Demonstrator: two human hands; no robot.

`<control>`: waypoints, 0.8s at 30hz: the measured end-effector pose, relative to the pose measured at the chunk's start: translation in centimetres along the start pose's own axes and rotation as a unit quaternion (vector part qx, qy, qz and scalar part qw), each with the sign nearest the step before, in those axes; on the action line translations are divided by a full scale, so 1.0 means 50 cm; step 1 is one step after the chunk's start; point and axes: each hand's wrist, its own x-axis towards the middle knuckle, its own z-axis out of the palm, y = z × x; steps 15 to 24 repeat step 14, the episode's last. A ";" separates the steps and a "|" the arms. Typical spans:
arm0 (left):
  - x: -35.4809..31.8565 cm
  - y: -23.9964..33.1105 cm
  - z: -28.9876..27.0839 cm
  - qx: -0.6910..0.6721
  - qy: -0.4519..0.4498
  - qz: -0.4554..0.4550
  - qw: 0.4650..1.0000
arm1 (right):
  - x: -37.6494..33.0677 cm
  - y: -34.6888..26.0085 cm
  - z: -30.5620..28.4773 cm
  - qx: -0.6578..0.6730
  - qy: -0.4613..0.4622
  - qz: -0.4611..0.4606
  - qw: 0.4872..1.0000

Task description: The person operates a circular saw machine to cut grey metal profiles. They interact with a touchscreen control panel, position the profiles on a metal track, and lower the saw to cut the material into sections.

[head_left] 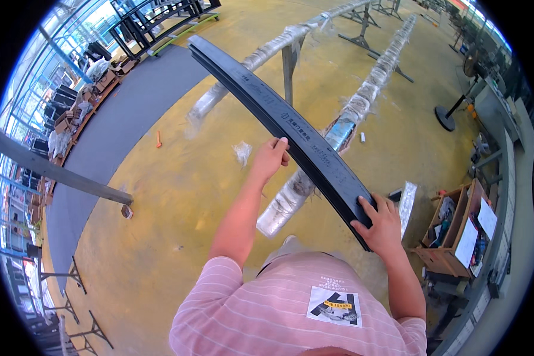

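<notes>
A long dark grey metal profile point(267, 98) slants across the middle, from the upper left down to the right, above two plastic-wrapped rails. My left hand point(271, 156) has its fingers curled at the profile's near edge, about midway along. Close to the lower right end, my right hand point(378, 224) grips the profile, thumb and fingers across its top face. The wrapped right-hand rail point(368, 95) passes beneath it, and a light blue object point(340, 134) lies on that rail just beyond the profile. Parts of both hands' fingers are hidden by the profile.
The other wrapped rail point(261, 56) rests on a stand to the left. A wooden box of tools point(451, 237) is at the right, near a standing fan point(447, 117). A grey post point(71, 178) stands at the left. An orange-handled tool point(159, 139) and crumpled plastic point(242, 152) lie on the floor.
</notes>
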 end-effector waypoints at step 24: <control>-0.233 -0.248 0.052 0.008 0.012 -0.042 0.999 | -0.241 0.102 -0.024 0.097 0.110 0.127 0.981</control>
